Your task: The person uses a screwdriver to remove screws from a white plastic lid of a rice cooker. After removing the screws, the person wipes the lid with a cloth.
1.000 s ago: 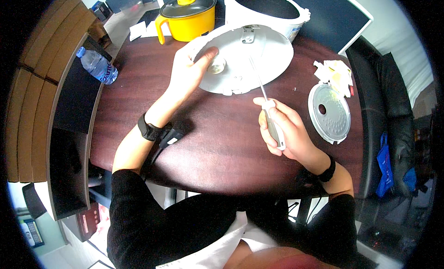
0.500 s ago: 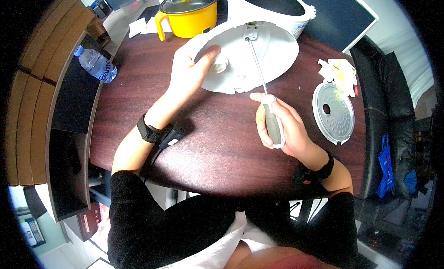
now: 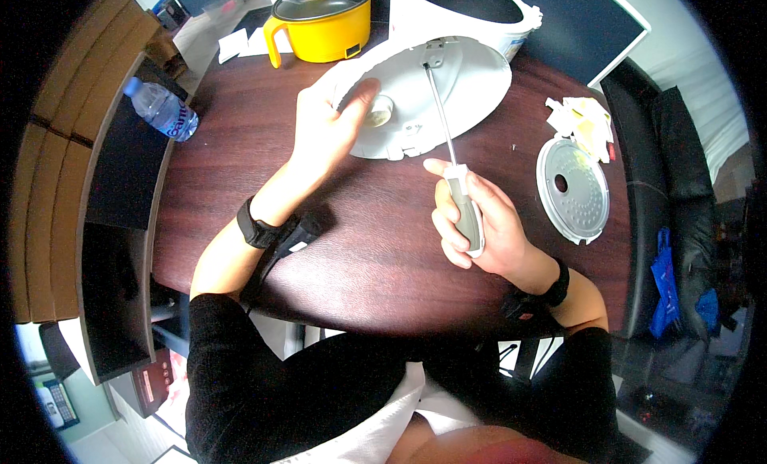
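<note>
My left hand (image 3: 326, 127) grips the left edge of a white oval rice cooker lid (image 3: 471, 93), thumb on the inner face beside a small round cup-like part (image 3: 379, 111). The lid is tilted up with its hollow side toward me. In my right hand (image 3: 502, 232) is a screwdriver (image 3: 466, 210) with a grey and white handle, my fingers wrapped round it. Its long metal shaft points up and away. The tip meets the lid at a small bracket (image 3: 434, 55) near the far rim; the screw itself is too small to make out.
Behind the lid stand a white cooker body (image 3: 511, 42) and a yellow pot (image 3: 327, 37) with a glass lid. A round grey perforated plate (image 3: 579, 204) lies at right, below crumpled wrappers (image 3: 587, 122). At left is a water bottle (image 3: 164, 113). All are around the dark wooden table (image 3: 359, 248).
My right hand and the screwdriver handle have shifted slightly left, and the fingers have changed their grip. The tip stays at the bracket. My left hand still holds the lid.
</note>
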`<state>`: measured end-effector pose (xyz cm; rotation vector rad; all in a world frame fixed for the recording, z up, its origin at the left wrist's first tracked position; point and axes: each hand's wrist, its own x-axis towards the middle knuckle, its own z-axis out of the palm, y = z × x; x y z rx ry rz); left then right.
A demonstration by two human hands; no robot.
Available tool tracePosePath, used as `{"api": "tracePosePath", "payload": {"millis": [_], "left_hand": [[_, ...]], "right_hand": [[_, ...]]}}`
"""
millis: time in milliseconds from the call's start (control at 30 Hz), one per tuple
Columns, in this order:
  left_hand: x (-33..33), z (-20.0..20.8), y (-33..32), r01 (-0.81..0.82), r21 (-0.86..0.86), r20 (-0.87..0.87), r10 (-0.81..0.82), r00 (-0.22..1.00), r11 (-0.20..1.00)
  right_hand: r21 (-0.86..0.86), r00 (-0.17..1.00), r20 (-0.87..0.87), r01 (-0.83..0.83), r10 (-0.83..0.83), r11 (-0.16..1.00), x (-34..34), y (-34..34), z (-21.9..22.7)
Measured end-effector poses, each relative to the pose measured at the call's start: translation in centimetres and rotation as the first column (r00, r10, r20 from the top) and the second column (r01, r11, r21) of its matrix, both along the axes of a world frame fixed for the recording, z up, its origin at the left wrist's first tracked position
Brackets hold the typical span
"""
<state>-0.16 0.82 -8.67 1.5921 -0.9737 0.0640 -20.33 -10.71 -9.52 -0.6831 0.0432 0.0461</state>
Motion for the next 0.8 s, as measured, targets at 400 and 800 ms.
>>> {"api": "tracePosePath", "payload": {"millis": [400, 800], "left_hand": [[-0.6, -0.1, 0.0, -0.027, -0.021, 0.083, 0.029, 0.996, 0.999], [-0.3, -0.3, 0.1, -0.036, -0.031, 0.120, 0.040, 0.992, 0.999]], "right_hand": [[-0.092, 0.998, -0.026, 0.054, -0.056, 0.994, 0.3, 0.1, -1.1], [-0.628, 0.962, -0.151, 0.086, -0.229, 0.774, -0.1, -2.0, 1.5]]}}
